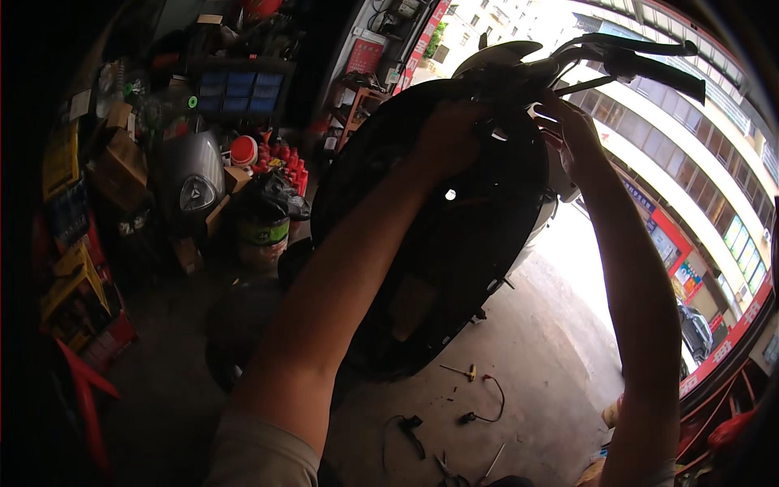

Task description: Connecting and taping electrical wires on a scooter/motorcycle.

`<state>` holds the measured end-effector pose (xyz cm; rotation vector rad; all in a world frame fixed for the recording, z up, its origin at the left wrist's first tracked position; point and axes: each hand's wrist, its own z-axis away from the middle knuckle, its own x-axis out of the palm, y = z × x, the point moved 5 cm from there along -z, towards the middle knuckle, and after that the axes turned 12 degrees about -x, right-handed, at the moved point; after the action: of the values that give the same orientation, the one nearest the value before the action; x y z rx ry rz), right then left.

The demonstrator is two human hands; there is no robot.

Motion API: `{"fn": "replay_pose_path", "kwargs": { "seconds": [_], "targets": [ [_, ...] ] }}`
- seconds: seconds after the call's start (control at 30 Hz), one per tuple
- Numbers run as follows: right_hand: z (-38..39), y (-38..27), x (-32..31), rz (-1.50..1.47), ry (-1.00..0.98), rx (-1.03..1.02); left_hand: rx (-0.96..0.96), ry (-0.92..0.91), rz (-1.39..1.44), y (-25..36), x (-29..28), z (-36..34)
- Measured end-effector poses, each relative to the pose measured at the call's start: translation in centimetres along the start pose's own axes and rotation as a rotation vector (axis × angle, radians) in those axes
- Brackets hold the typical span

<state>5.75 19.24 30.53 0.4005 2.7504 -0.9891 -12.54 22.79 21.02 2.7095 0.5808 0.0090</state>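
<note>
A large black, rounded body panel [422,243] with several holes and clips along its edge fills the middle, part of a scooter or motorcycle. Above it the handlebar [649,69] with its levers reaches to the upper right. My left hand [456,134] lies against the upper part of the panel, in deep shadow, so its fingers cannot be made out. At the panel's upper right edge, just below the handlebar, is my right hand [574,134]. Its fingers are apart and bent toward the edge, with the fingertips partly hidden behind dark parts.
On the concrete floor lie a yellow-handled T-shaped tool [469,373], a short cable [499,398] and a black connector lead [412,426]. Cardboard boxes [122,166], a grey rounded case [188,170] and red bottles [284,158] crowd the left. A street opens at the right.
</note>
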Motion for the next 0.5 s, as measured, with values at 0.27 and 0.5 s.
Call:
{"fn": "replay_pose_path", "kwargs": {
  "seconds": [0.27, 0.5],
  "targets": [
    [-1.9, 1.5, 2.0, 0.127, -0.098, -0.014, -0.038, 0.043, 0.107, -0.4, -0.1, 0.1],
    [-2.2, 1.7, 0.2, 0.244, -0.032, -0.033, 0.004, 0.281, 0.007, -0.2, -0.6, 0.4]
  ]
}}
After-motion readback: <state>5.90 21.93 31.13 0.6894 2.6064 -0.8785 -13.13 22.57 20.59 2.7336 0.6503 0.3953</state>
